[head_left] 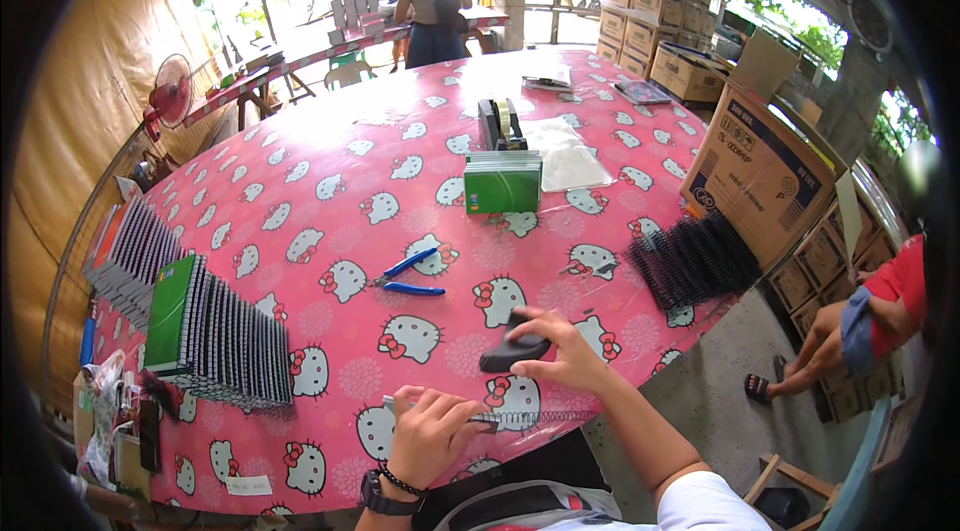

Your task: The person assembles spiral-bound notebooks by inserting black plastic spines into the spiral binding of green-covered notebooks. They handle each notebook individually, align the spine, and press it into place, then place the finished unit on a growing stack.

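Near the table's front edge, my left hand [432, 429] is closed with fingers bent around one end of a thin dark spiral coil [545, 417], which stretches to the right. A narrow grey edge shows by its fingertips; what else lies under the fingers is hidden. My right hand [562, 351] grips a black wedge-shaped object [500, 356] resting on the table, thumb on the near side and fingers over the top. Beyond the hands, blue-handled pliers [412, 273] lie spread. A pile of black spiral coils [692, 266] sits at the right edge.
Spiral-bound notebooks [225, 336] stand stacked at left. A green notebook stack [502, 183] and a tape dispenser [500, 126] are mid-table on the pink tablecloth [330, 331]. A cardboard box [755, 176] stands at right. People [435, 6] are at the back, another person [880, 306] at right.
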Available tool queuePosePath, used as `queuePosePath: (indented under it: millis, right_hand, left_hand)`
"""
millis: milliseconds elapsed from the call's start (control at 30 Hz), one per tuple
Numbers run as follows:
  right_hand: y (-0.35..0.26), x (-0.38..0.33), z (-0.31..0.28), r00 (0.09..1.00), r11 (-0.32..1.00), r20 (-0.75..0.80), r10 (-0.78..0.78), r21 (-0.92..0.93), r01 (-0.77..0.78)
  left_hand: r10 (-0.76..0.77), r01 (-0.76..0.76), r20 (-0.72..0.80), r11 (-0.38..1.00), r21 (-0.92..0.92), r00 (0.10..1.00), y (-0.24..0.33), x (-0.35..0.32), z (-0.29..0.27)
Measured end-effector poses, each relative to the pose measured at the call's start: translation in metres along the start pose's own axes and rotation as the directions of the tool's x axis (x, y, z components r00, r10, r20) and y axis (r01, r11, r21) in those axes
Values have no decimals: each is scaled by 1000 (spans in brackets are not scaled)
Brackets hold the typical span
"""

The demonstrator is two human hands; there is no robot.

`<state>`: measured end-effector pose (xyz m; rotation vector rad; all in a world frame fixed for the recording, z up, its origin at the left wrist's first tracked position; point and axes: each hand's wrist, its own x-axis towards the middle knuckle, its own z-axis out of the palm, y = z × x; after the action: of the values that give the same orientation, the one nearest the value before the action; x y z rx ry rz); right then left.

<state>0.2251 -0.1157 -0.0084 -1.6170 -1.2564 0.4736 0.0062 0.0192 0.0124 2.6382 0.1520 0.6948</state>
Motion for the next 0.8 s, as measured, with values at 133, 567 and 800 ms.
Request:
queuePosePath:
  millis: [133, 567, 800]
  right_hand:
    - [27, -7, -1, 985, 882, -153, -81, -471, -1]
    - [-37, -32, 0, 971, 987, 182, 155, 23, -161]
    - [-52, -32, 2, 995, 970, 5, -101, -224, 99]
  left_hand:
    - [16, -17, -9, 1000, -23, 1000, 9, 10, -8]
    - [-61, 71, -207, 996, 44, 976, 7, 5, 7]
    - [-89, 97, -197, 995, 28, 976, 10, 7, 4]
